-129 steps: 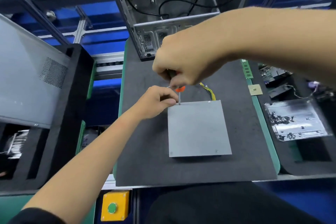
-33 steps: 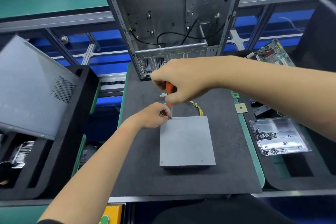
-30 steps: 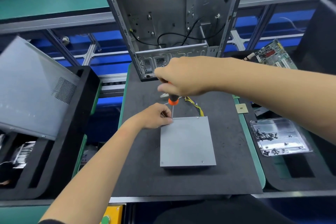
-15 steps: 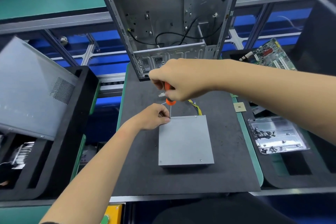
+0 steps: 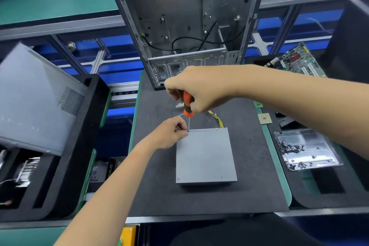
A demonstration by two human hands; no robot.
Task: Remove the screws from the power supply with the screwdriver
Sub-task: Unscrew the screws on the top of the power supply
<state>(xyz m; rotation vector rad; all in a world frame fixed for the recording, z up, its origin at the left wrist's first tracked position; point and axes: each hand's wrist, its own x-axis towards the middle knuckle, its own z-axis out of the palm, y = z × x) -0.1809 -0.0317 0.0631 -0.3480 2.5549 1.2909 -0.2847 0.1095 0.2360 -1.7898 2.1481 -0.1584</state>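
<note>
Right now my right hand point(image 5: 201, 90) is wrapped tight around the orange and black handle of the screwdriver point(image 5: 188, 106). It stands almost straight up, and its thin metal tip sits on the far left corner of the grey power supply point(image 5: 205, 156). My left hand point(image 5: 169, 134) rests at that same corner, and its fingers point(image 5: 180, 129) pinch close together right beside the tip, touching the box edge. I cannot tell if they hold a screw. The power supply lies flat on the dark mat point(image 5: 155, 185) that covers the surface, with yellow wires point(image 5: 217, 120) coming out of its far side. Small screws show in its other corners. An open computer case point(image 5: 189, 16) stands behind the mat. A clear tray of loose screws point(image 5: 305, 150) sits well off to the right.
</note>
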